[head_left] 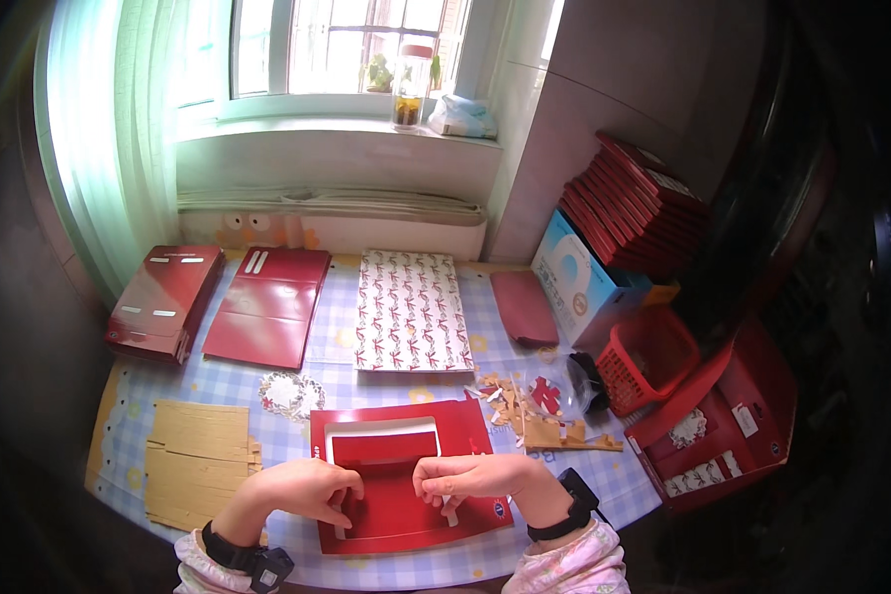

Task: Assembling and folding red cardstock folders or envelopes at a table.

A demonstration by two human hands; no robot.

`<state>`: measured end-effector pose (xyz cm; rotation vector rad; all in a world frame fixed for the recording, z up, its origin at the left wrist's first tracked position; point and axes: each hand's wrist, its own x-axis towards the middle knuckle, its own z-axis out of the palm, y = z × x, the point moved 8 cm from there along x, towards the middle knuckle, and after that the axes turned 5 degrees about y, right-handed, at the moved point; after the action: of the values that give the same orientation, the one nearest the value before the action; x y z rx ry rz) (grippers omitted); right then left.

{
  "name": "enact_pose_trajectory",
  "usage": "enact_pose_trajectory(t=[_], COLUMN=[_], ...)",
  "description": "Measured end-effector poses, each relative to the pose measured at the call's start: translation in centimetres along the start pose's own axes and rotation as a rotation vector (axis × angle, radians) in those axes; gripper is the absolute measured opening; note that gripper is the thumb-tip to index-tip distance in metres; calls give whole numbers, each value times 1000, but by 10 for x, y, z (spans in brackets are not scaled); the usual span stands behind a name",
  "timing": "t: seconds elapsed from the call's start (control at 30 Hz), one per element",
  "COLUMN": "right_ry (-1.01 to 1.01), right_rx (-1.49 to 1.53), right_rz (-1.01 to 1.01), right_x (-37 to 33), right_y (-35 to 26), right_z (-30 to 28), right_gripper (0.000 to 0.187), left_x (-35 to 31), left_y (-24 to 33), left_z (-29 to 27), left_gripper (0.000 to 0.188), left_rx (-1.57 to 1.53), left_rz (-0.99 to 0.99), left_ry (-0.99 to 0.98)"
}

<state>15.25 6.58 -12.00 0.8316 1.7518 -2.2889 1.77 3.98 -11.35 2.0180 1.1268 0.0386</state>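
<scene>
Red card sheet (391,503) is lying near the middle of the front edge of the table (619,487). I am holding the left hand (312,485) over its left side, fingers bent, and the right hand (475,477) over its right, fingers curled inward; whether either is grasping anything, I cannot tell.

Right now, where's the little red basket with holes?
In the head view, the red basket is on the right side, just nearer the person than the blue-and-white box and beside the red box.
</scene>
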Motion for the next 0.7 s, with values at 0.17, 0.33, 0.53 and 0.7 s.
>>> enact_pose_trajectory(t=[0.17, 0.33, 0.53, 0.7], right_ry=[27, 110, 363, 489], right_rx=[-99, 87, 253, 329], right_rz=[-74, -148, -173, -175], right_x=[-5, -5, -25, -24], right_y=[-4, -3, 10, 14], right_z=[-9, -11, -11, -9], right_gripper=[27, 22, 22, 20], left_x=[0, -1, 2, 1], left_y=[-1, -1, -1, -8], left_z=[-1, -3, -3, -5], left_gripper=[39, 35, 34, 33], left_rx=[14, -16, -40, -108], left_rz=[-3, 11, 58, 43], left_ry=[14, 21, 73, 147])
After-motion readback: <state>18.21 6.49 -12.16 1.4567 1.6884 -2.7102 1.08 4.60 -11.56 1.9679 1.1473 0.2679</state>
